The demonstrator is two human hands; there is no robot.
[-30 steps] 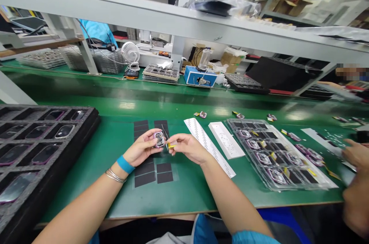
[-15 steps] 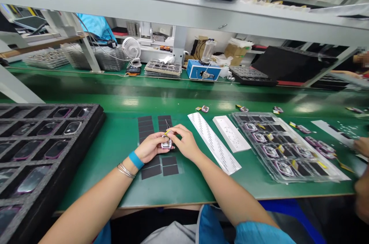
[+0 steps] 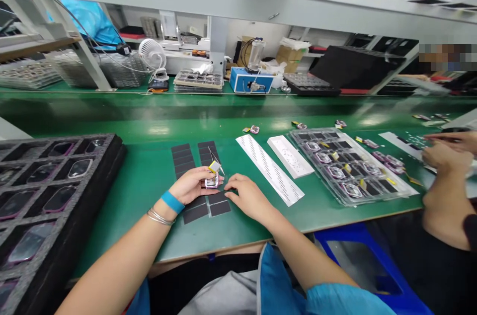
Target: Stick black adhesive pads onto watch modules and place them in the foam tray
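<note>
Black foam tray [image 3: 112,156] of glossy screens sits far left, within reach. Left hand [image 3: 194,186] pinches a small pink-rimmed module [image 3: 211,182], its yellow tab [image 3: 213,166] up, over the black adhesive strips [image 3: 203,208]; right hand [image 3: 248,198] rests flat and loose there, holding nothing.

The black foam tray with oval compartments [image 3: 44,191] is cut off by the left and bottom edge. The small pink-framed part [image 3: 211,182] is half covered by the fingers of the left hand [image 3: 194,186], and its details are too small to tell. A co-worker's forearm [image 3: 445,196] leaves the picture at the right edge.
</note>
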